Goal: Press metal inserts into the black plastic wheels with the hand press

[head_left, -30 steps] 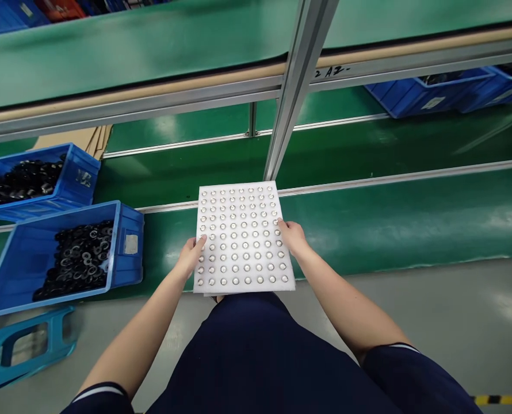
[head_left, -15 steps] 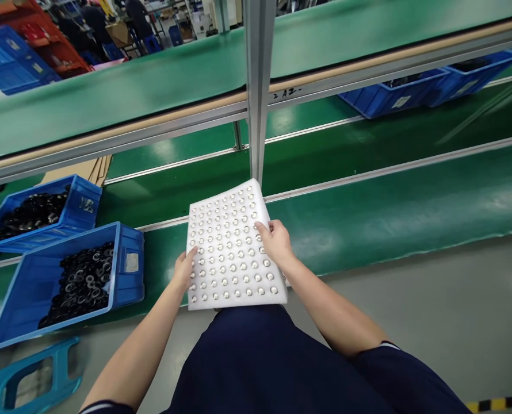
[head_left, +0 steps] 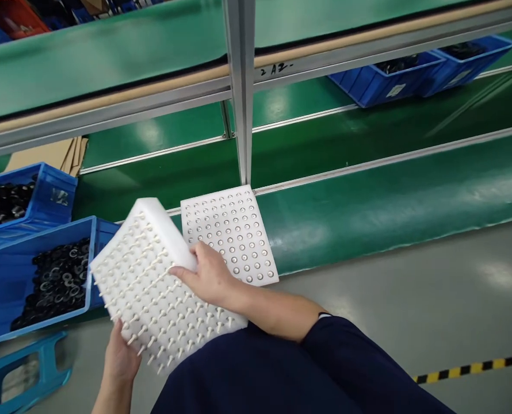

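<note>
A thick white foam tray [head_left: 166,223] is tilted in front of my body, low and to the left. Rows of slim white pins with wider collars stick out of the face turned toward me. My left hand [head_left: 122,355] grips its lower left edge, thumb on the pin side. My right hand [head_left: 211,276] clasps the upper right edge, with the fingers over the foam's side. Behind my right hand, a second white foam tray [head_left: 248,238] lies flat on the green bench, with rows of round metallic-looking spots. My right hand and the held tray hide part of it.
Blue bins [head_left: 92,259] with black rings stand at left, one near cardboard sheets [head_left: 44,155]. A metal post [head_left: 241,86] rises behind the lying tray. More blue bins [head_left: 385,86] are at the back right. A teal stool [head_left: 51,368] is at lower left.
The held tray has moved left and turned over, so its pins now face me. The second tray on the bench has come into view. My view has shifted slightly.
</note>
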A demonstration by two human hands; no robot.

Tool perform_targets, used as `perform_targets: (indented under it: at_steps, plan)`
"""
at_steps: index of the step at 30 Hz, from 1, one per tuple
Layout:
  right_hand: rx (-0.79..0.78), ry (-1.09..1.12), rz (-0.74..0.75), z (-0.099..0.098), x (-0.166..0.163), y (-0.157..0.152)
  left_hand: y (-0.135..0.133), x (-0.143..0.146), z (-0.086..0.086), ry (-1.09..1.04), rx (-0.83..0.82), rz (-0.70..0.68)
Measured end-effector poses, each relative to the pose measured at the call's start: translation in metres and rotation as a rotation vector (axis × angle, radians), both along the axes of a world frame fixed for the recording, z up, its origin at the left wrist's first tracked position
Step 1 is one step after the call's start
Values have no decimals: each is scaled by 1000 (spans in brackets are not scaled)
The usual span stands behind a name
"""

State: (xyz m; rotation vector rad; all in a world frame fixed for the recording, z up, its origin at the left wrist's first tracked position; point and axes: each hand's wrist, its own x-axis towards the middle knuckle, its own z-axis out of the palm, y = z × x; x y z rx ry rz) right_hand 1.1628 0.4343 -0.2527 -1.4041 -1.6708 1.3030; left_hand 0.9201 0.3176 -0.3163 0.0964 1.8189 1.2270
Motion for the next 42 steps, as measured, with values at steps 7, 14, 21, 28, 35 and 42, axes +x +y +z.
perform_targets:
  at_steps: [7, 14, 21, 28, 35, 42]
  plan:
    - [73, -20, 273, 30, -69, -24, -82, -20, 18, -26, -87, 197]
    - [101, -24, 492, 43, -148, -78, -168, -63, 11, -77, -60, 374]
    - [94, -83, 566, 36, -244, -166, -282, -141, -23, -119, -42, 486]
    - [2, -75, 595, 27, -326, -231, -356, -192, -12, -102, 10, 627]
    - [-32, -2, 639, 47, -388, -246, -371, -232, 2, -23, 0, 692]
    - [-25, 34, 611, -4, -491, -220, -350, -321, -6, 2, 87, 821]
